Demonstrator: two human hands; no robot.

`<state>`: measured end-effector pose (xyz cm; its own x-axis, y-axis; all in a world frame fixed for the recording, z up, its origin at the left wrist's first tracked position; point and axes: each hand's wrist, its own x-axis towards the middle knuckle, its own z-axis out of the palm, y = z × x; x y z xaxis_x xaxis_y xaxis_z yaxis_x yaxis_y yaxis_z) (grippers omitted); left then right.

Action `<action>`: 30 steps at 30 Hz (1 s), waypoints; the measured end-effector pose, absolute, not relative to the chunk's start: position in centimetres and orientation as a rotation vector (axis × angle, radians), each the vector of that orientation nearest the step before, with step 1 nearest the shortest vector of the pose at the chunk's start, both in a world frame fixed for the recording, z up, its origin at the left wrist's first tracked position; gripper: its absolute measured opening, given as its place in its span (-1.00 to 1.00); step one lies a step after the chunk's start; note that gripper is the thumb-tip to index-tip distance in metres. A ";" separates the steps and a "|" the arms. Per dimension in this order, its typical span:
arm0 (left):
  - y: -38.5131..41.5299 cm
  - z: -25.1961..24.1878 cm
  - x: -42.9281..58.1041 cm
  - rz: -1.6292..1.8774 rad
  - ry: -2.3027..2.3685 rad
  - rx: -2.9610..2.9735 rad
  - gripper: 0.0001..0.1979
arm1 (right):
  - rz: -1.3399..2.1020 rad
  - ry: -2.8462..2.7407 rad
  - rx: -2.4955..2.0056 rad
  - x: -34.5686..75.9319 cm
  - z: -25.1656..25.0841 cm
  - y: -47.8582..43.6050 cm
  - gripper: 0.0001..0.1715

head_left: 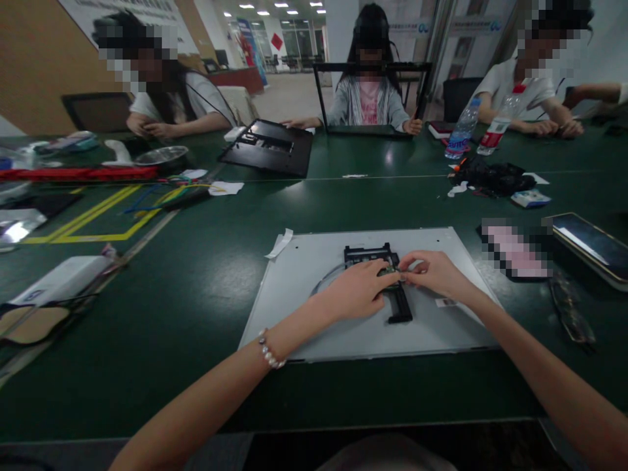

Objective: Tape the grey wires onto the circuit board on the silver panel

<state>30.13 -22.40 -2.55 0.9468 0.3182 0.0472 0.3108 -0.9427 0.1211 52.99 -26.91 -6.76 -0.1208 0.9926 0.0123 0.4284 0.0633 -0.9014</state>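
Observation:
A white flat panel lies on the green table in front of me, with a black plastic bracket on top of it. My left hand reaches over the bracket, its fingers and thumb at a small circuit board there. From the right, my right hand pinches at the board's right edge, thumb and forefinger together; whatever is between them is too small to make out. A thin grey cable curves out on the left of the bracket, partly behind my left hand.
A pink phone, a dark phone and glasses lie to the right. Bottles and a black bundle stand beyond. Across the table, a person holds a black frame beside a black panel.

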 end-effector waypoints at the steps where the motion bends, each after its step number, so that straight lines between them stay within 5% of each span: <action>1: -22.3 -2.4 30.1 0.093 0.482 2.988 -0.52 | 0.975 -1.677 -1.449 52.9 -6.8 -26.9 -0.83; 30: -22.2 -2.1 30.0 0.103 0.438 3.036 -0.52 | 0.617 -1.909 -1.469 52.6 -5.8 -27.1 -0.84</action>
